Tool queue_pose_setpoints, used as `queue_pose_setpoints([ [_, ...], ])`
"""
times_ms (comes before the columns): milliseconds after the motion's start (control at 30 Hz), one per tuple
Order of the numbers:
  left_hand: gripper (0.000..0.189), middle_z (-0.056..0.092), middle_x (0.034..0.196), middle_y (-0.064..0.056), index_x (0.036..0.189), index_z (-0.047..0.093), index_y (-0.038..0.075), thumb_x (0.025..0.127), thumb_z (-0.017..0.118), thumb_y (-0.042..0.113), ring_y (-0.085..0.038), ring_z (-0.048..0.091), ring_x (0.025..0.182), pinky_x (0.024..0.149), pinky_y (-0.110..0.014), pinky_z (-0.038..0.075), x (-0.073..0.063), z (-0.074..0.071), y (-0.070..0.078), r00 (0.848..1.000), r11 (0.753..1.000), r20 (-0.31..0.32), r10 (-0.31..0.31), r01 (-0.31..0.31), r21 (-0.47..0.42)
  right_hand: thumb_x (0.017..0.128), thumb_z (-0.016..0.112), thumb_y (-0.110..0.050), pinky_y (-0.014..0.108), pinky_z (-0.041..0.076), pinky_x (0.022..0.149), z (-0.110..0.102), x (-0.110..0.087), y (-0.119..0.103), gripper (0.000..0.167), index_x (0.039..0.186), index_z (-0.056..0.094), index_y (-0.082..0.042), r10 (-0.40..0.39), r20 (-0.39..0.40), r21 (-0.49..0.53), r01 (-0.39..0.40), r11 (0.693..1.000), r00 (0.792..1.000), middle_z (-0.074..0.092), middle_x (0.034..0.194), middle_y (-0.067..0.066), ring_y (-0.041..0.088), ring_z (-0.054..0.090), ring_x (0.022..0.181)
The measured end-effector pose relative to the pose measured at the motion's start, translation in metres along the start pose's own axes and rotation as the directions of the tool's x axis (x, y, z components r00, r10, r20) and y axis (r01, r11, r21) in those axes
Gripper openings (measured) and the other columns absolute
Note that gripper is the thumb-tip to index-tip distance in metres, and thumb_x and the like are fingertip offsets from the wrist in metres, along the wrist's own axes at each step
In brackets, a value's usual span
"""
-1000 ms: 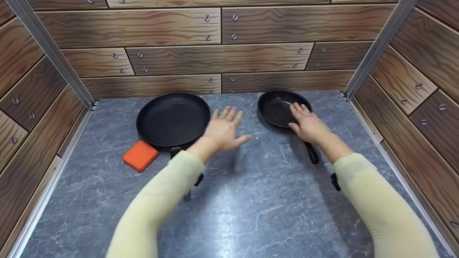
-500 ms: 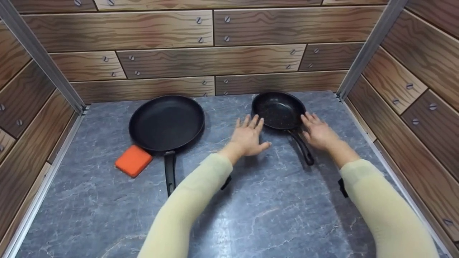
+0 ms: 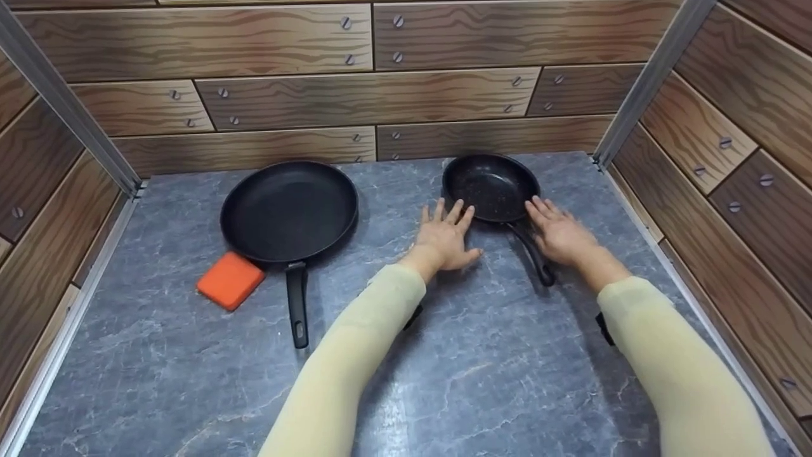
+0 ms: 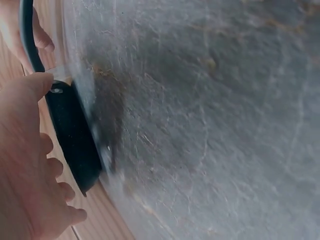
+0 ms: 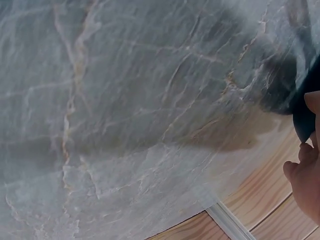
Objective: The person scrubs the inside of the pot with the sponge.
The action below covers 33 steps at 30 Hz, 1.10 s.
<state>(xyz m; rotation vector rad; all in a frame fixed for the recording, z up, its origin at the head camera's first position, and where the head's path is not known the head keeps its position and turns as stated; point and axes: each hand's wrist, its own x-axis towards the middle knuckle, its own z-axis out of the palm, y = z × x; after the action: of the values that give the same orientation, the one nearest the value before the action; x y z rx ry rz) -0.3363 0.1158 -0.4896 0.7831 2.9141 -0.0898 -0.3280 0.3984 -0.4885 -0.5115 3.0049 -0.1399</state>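
The smaller black frying pan lies at the back right, its curved handle angled toward the front. Fingers spread, my left hand is at the pan's front-left rim. On the other side my right hand has straight fingers right at the right rim, with the handle running just left of its palm. Neither hand grips anything. In the left wrist view the pan's side shows beyond the spread fingers. Only a dark edge of the pan shows beside the fingers in the right wrist view.
A larger black frying pan stands at the back left, its straight handle pointing forward. An orange square sponge-like block lies against its front-left side. Wood-patterned walls enclose the grey marbled tabletop at the back and sides.
My left hand has moved right, from beside the larger pan to the smaller pan's left side. My right hand has shifted from over the smaller pan to its right rim.
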Motion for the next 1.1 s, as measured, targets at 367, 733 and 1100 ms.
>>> queue_pose_setpoints([
  [367, 0.089, 0.007, 0.179, 0.002, 0.173, 0.009, 0.032, 0.101, 0.039, 0.077, -0.04, 0.005, 0.162, 0.127, -0.06, 0.01, 0.002, -0.005, 0.001, 0.999, 1.0, 0.046, -0.01, 0.009, 0.027, 0.115, 0.039, -0.024, 0.07, 0.019, 0.121, 0.004, -0.002, -0.001, 0.062, 0.167, 0.02, 0.004, -0.011, -0.046, 0.036, 0.012, 0.999, 0.999, 0.015, 0.172, 0.028, 0.052, 0.019, 0.156],
  [733, 0.089, 0.013, 0.178, 0.0, 0.172, 0.015, 0.031, 0.1, 0.041, 0.076, -0.042, 0.013, 0.161, 0.127, -0.061, 0.012, -0.007, -0.006, -0.006, 1.0, 0.999, 0.025, 0.006, -0.007, 0.042, 0.114, 0.041, -0.019, 0.069, 0.021, 0.121, 0.005, -0.006, -0.011, 0.059, 0.165, 0.024, 0.007, -0.052, -0.088, 0.037, 0.056, 0.998, 0.995, 0.02, 0.17, 0.03, 0.054, 0.023, 0.154],
  [1100, 0.089, 0.011, 0.178, -0.003, 0.172, 0.015, 0.029, 0.101, 0.041, 0.075, -0.042, 0.01, 0.162, 0.128, -0.06, 0.007, -0.03, -0.002, -0.021, 0.999, 1.0, 0.021, 0.026, -0.026, 0.011, 0.113, 0.044, -0.019, 0.067, 0.021, 0.122, 0.009, -0.011, -0.033, 0.06, 0.165, 0.026, 0.005, -0.059, -0.091, 0.04, 0.063, 0.997, 0.994, 0.022, 0.17, 0.028, 0.051, 0.022, 0.155],
])
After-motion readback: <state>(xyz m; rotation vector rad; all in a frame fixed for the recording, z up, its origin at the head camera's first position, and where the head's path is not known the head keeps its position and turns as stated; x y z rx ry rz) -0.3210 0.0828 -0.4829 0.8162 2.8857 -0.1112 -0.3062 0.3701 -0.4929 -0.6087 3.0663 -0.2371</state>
